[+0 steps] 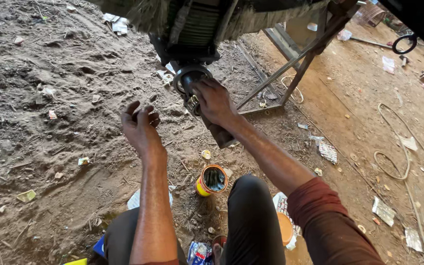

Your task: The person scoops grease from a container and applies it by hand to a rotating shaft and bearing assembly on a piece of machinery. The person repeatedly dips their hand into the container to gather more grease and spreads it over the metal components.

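My right hand (215, 102) grips a dark, greasy metal shaft joint (188, 77) that hangs under a vehicle's underside (197, 22). The shaft's lower end (222, 138) juts out below my wrist. My left hand (141, 126) hovers just to the left of the joint, palm turned up, fingers loosely curled and blackened with grease, holding nothing that I can see. An opened yellow and red tin (212, 180) with dark grease inside stands on the dirt between my knees.
Dirt ground (50, 98) with scraps of paper and litter spreads to the left. A metal stand (290, 73) leans at the right. A hose or cable (398, 157) loops over the ground. An orange lid (285, 228) lies by my right knee.
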### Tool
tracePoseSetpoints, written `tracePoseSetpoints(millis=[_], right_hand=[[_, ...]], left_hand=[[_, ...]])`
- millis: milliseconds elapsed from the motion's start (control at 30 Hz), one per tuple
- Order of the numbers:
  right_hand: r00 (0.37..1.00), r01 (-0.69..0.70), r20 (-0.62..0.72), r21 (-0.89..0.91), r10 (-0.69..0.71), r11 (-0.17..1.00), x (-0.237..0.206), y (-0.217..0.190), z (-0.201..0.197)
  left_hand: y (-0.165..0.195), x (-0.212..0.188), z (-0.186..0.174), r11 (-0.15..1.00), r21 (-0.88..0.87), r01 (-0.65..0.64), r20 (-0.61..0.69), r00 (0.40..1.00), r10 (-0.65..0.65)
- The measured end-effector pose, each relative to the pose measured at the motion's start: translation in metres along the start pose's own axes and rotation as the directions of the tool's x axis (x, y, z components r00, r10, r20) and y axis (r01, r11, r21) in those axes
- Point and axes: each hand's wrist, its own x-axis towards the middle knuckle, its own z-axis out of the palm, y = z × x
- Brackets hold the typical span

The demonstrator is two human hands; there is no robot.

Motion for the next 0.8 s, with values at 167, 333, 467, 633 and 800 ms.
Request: tracePoseSetpoints(millis=[167,333,467,633,800], right_hand=[[0.965,-0.259,0.144,0.395,0.219,0.882,0.013,-0.002,-0.019],[0.926,-0.36,0.181,0.685,0.331,0.634,0.037,0.002,-0.038],[0.94,0.164,0.317,-0.098,-0.125,0.982,0.058,-0.02,-0.012],[0.816,-0.088,0.56,-0.124,0.143,0.988,0.062,-0.057,0.044],[0.596,0.8,0.797,-0.578,-0.101,0.163,0.04,-0.053,0.054]], left_hand=[[0.007,-0.008,0.0,0.999,-0.029,-0.041,0.009,0.999,0.041],[0.016,-0.01,-0.007,0.997,-0.054,-0.064,0.025,0.998,0.065],[0.02,-0.007,-0.011,0.998,-0.029,-0.053,-0.015,0.999,0.052],[0.023,-0.005,-0.012,0.996,0.026,-0.082,-0.026,0.996,0.083],[0.025,-0.005,-0.012,0.994,-0.001,-0.105,-0.018,0.994,0.105]])
